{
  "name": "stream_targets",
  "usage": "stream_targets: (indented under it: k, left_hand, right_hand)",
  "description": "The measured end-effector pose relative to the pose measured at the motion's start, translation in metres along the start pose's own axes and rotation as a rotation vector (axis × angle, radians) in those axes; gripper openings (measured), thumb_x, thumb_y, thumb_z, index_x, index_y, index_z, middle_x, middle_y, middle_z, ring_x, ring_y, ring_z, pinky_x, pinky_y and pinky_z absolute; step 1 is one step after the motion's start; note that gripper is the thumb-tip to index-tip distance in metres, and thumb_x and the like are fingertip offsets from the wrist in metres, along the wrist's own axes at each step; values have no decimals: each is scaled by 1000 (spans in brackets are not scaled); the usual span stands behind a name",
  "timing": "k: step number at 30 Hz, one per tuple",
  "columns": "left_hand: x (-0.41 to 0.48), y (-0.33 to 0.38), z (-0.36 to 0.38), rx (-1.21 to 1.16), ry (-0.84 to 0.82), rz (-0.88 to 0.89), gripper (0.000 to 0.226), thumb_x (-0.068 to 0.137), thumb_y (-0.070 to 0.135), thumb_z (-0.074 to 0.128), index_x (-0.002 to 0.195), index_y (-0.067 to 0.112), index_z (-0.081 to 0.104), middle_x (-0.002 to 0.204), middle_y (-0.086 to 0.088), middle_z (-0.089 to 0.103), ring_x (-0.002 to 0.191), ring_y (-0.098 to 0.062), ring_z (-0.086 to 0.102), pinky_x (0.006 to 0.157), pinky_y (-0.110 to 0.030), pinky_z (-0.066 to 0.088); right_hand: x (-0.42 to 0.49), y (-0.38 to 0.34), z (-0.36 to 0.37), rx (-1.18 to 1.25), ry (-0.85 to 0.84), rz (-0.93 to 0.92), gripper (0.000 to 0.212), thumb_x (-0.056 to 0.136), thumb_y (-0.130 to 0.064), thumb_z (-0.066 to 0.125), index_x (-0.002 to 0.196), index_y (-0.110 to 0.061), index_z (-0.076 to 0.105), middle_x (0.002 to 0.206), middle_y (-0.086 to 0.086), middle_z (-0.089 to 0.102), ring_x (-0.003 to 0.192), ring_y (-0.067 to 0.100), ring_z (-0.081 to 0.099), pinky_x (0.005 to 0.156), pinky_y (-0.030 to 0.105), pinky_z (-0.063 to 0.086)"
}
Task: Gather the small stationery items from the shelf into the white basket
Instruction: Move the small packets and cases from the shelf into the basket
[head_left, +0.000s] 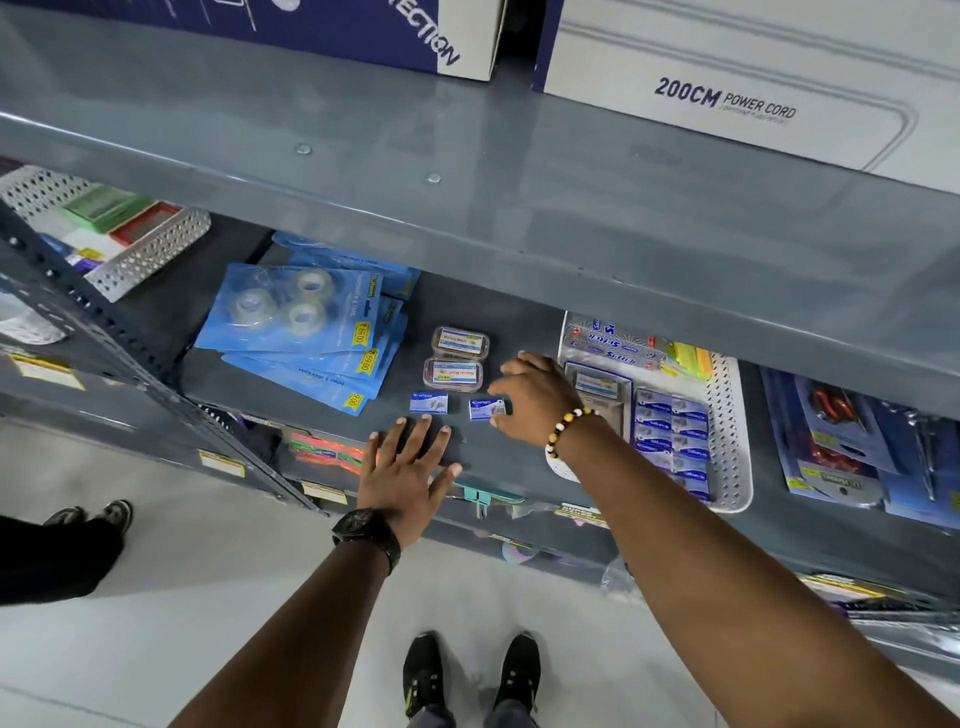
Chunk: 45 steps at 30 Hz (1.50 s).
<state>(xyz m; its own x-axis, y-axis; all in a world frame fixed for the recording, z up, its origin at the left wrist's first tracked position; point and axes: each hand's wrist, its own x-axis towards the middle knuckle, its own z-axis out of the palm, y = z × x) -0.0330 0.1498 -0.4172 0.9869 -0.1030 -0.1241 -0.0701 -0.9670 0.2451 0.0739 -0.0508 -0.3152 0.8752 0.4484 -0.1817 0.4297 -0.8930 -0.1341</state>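
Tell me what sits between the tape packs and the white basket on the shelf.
Head view: two clear cases and two small blue boxes, plus the right hand.

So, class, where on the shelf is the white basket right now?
In the head view the white basket sits on the shelf's right part, just right of the right hand, with scissor packs on its far side.

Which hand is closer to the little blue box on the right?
The right hand. Its fingers touch the right small blue box. The left hand lies flat on the shelf edge, below and left of it, apart.
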Motion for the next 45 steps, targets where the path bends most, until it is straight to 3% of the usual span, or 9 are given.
stream_targets:
  k: [4, 10, 13, 16, 19, 21, 31, 40, 45]
  left_hand:
    - [0, 1, -3, -2, -9, 7, 65, 94, 68, 7, 151, 40, 21, 163, 6, 18, 150, -26, 9, 120, -51, 0]
    - [-1, 2, -5, 4, -6, 11, 66, 94, 67, 6, 151, 40, 22, 163, 5, 19, 150, -28, 11, 120, -52, 3]
    - [-1, 3, -7, 4, 7, 18, 64, 95, 65, 12, 150, 37, 28, 162, 3, 24, 149, -29, 15, 120, -54, 7]
    - [-1, 4, -6, 8, -2, 25, 63, 95, 62, 10, 151, 37, 26, 162, 2, 21, 149, -29, 13, 119, -56, 6]
    - [0, 6, -3, 31, -26, 32, 62, 95, 60, 5, 152, 39, 18, 164, 3, 13, 151, -27, 4, 118, -55, 0]
    - [0, 6, -3, 34, -23, 32, 60, 96, 59, 8, 152, 40, 19, 164, 4, 14, 151, -27, 5, 118, -55, 0]
    - [-1, 2, 5, 5, 42, 40, 57, 98, 59, 19, 148, 37, 35, 160, 2, 28, 149, -28, 18, 118, -56, 7]
    - [-2, 2, 3, -8, 29, 27, 60, 97, 61, 13, 151, 39, 30, 163, 5, 16, 151, -25, 7, 119, -52, -3]
    - [-3, 4, 1, -15, 16, 21, 61, 97, 62, 11, 151, 40, 26, 163, 6, 15, 151, -24, 5, 119, -51, -6]
  right_hand:
    - [11, -10, 14, -105, -121, 11, 52, 78, -40, 69, 125, -21, 58, 145, 4, 44, 144, 29, 19, 118, 51, 1]
    - [11, -16, 17, -112, -42, 25, 37, 81, -27, 67, 116, -16, 64, 142, 5, 47, 144, 29, 19, 119, 53, 2]
    - [2, -10, 6, -54, 76, 41, 33, 81, -27, 66, 113, -17, 67, 141, 3, 49, 143, 28, 23, 119, 52, 7]
    - [-15, 7, -14, 55, 302, 54, 30, 76, -27, 72, 103, -15, 72, 133, 7, 58, 134, 34, 38, 114, 50, 25]
    - [-40, 36, -33, 259, 469, 120, 33, 68, -27, 80, 99, -15, 74, 121, 9, 65, 115, 30, 56, 104, 40, 41]
    - [-60, 62, -40, 357, 494, 163, 35, 66, -27, 82, 98, -17, 74, 114, 10, 69, 106, 24, 62, 100, 29, 43]
    - [-144, 168, -19, 54, 37, 375, 35, 68, -28, 80, 100, -16, 74, 124, 9, 62, 121, 28, 48, 105, 35, 37]
    - [-161, 177, 3, -149, -96, 436, 41, 73, -42, 75, 109, -25, 71, 131, -1, 58, 132, 26, 39, 111, 37, 31]
    - [-161, 176, 10, -108, -48, 442, 42, 76, -37, 74, 115, -24, 67, 138, 0, 54, 135, 27, 34, 114, 39, 25]
